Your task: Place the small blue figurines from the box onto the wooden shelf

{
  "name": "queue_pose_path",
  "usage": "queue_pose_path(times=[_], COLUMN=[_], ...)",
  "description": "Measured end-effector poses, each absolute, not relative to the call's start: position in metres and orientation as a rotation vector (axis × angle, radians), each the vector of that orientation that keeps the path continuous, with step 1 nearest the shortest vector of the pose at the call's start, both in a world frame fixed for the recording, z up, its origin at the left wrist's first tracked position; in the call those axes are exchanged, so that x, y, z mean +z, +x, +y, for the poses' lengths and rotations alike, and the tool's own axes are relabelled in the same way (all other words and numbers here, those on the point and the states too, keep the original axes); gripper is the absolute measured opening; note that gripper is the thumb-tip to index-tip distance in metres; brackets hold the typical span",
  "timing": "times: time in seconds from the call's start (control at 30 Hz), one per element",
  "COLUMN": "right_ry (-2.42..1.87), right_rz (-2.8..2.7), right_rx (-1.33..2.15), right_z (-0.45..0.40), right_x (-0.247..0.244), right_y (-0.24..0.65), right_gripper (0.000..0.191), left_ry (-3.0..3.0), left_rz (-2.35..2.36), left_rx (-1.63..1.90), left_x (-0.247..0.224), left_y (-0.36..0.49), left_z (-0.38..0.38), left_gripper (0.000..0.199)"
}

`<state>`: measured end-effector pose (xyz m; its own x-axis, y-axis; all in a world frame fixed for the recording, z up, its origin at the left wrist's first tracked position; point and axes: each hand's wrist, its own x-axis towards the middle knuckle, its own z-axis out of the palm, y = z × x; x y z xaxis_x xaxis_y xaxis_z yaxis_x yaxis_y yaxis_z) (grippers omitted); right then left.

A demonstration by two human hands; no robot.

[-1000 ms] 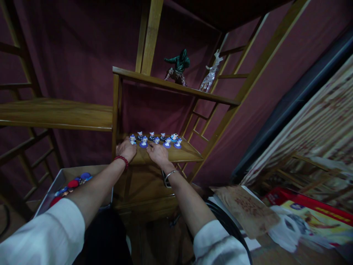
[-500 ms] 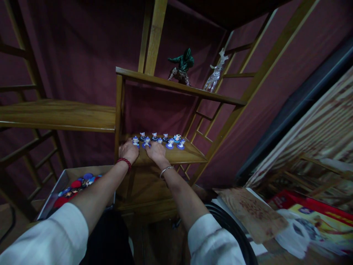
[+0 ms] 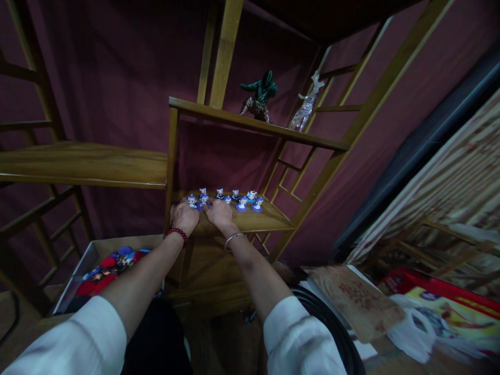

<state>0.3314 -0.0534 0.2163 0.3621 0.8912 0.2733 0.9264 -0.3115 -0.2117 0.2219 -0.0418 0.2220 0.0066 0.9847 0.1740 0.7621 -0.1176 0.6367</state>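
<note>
Small purple-and-white figurines stand in a front row on the wooden shelf (image 3: 269, 220). At the row's left end, my left hand (image 3: 185, 216), with a red bead bracelet, has its fingers closed at the leftmost figurine (image 3: 191, 200). Just right of it, my right hand (image 3: 219, 214), with a silver bangle, holds the second figurine (image 3: 203, 201) at its left side, fingertips at the base. A third figurine (image 3: 228, 200) is partly hidden behind that hand. Two more, a fourth figurine (image 3: 242, 203) and a fifth figurine (image 3: 257, 204), stand to the right. Darker figurines (image 3: 235, 195) form a back row.
On the upper shelf stand a green hooded figure (image 3: 261, 94) and a clear deer-like ornament (image 3: 308, 104). A box (image 3: 78, 260) of colourful figurines sits at lower left. A black coiled hose (image 3: 328, 317), cardboard (image 3: 355, 302) and a plastic bag (image 3: 414, 328) lie at right.
My right hand has moved slightly left with the second figurine, bringing it closer to the leftmost one. My left hand stays almost in place at the leftmost figurine.
</note>
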Motion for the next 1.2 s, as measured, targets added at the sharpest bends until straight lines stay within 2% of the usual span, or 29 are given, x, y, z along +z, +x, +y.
queue_pose_path(times=[0.53,0.87,1.1,1.2], right_ry=[-2.224,-1.981,-2.165,-2.248], right_rz=[-1.619,-1.197,-1.233,-1.259], right_rx=[-0.153,-0.354,-0.259,-0.169], right_z=[-0.058,-0.087,-0.083,-0.082], right_x=[0.218,0.212,0.211,0.215], right_y=[0.33,0.372,0.375,0.373], right_gripper=[0.032,0.03,0.043,0.041], left_ry=[1.995,2.026,2.031,2.025], left_rz=[1.77,1.797,1.806,1.8], left_rx=[0.91,0.882,0.855,0.866], left_x=[0.217,0.218,0.22,0.22], left_y=[0.221,0.222,0.221,0.221], left_z=[-0.041,-0.043,-0.045,-0.045], left_gripper=[0.032,0.034,0.033,0.034])
